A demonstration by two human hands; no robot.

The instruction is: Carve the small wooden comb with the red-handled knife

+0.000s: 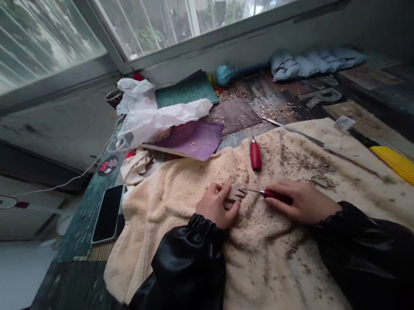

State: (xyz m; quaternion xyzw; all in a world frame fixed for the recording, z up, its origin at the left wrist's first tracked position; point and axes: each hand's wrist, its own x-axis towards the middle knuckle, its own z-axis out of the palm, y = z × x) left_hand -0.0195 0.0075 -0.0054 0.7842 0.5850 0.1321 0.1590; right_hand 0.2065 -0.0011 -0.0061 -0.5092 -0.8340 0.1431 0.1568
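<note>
My left hand (217,207) is closed on a small flat piece of pale wood (234,196) with dark notches along its right side, and presses it down on the beige cloth (169,192). My right hand (301,200) grips a carving knife (268,194) by its dark red handle. The thin blade points left, its tip at the notched edge of the piece. Whether the tip cuts in or just touches, I cannot tell. Above my hands a second red-handled tool (255,155) lies on the cloth, its metal point away from me. Dark shavings are scattered around.
A phone (108,214) lies at the left. Behind the cloth are purple sheets (192,139), a white plastic bag (165,116) and a green mat (185,91). A long metal strip (298,132) and a yellow-handled tool (409,170) lie at the right. The window wall bounds the table's back.
</note>
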